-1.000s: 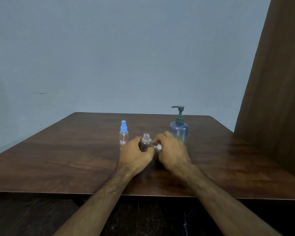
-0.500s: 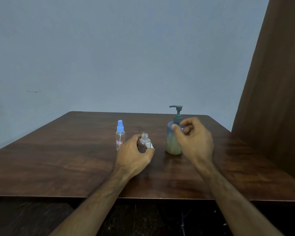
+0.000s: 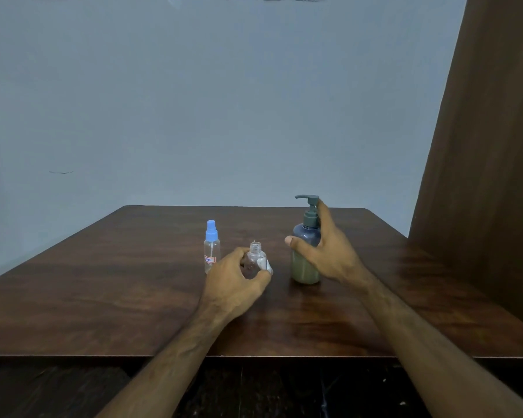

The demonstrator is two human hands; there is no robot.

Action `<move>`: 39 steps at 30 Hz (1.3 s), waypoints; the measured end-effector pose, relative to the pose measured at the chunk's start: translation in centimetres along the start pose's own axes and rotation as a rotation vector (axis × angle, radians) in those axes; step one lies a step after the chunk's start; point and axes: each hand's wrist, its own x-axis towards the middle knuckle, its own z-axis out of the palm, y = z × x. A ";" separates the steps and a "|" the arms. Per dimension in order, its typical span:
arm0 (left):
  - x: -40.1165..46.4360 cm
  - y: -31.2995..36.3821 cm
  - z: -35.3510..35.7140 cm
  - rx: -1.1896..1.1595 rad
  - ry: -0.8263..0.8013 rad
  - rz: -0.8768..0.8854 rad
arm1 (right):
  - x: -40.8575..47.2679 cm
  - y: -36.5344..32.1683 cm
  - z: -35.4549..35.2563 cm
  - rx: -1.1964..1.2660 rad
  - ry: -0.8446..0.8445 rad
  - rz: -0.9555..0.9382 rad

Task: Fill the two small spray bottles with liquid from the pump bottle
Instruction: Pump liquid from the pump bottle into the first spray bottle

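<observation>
My left hand point(image 3: 234, 274) grips a small clear spray bottle point(image 3: 255, 257) that stands on the table with its neck uncapped. A white cap piece point(image 3: 268, 268) lies beside it, by my left thumb. A second small spray bottle point(image 3: 211, 247), clear with a blue spray top and a red-edged label, stands upright just to the left. The pump bottle point(image 3: 306, 251), blue-grey with a dark pump head and greenish liquid inside, stands to the right. My right hand point(image 3: 325, 251) is against its right side, thumb out in front, forefinger up by the pump head.
All of this stands on a dark wooden table point(image 3: 103, 297), whose near edge runs below my forearms. A brown curtain or panel point(image 3: 480, 176) hangs at the right. A plain grey-blue wall is behind.
My right hand left the small bottle, where it had the white cap, and moved right to the pump bottle, its forefinger rising to the pump head. My left hand kept hold of the small bottle.
</observation>
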 end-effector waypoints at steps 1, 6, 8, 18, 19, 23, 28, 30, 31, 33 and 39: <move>0.0 -0.1 0.0 -0.004 -0.007 0.006 | -0.3 0.1 -0.1 0.001 -0.004 -0.016; 0.0 0.0 0.0 -0.044 -0.001 0.036 | -1.4 0.4 0.4 0.134 0.084 -0.066; -0.1 0.1 0.0 -0.079 0.006 0.061 | -1.2 0.4 0.7 0.315 0.107 -0.041; -0.1 -0.2 0.1 -0.226 -0.036 0.167 | -0.4 -3.4 -1.0 0.336 0.102 0.127; -0.1 -0.2 0.2 -0.241 -0.043 0.181 | -0.3 -3.5 -1.2 0.288 0.091 0.147; -0.1 -0.1 0.0 -0.292 -0.083 0.254 | -0.1 -3.8 -1.3 0.117 0.016 0.138; 0.1 -0.5 0.2 -0.303 -0.072 0.274 | -0.2 -4.7 -1.8 -0.101 -0.114 0.058; 0.2 -0.6 0.2 -0.300 -0.074 0.281 | -0.2 -4.8 -1.7 -0.133 -0.136 0.041; 0.3 -0.6 0.2 -0.295 -0.074 0.287 | -0.2 -4.8 -1.6 -0.144 -0.137 0.035; 0.2 -0.6 0.2 -0.289 -0.084 0.294 | 0.0 -4.7 -1.4 -0.166 -0.118 0.026; 0.1 -0.6 0.1 -0.334 -0.073 0.307 | 0.4 -4.1 -1.3 -0.202 -0.072 0.015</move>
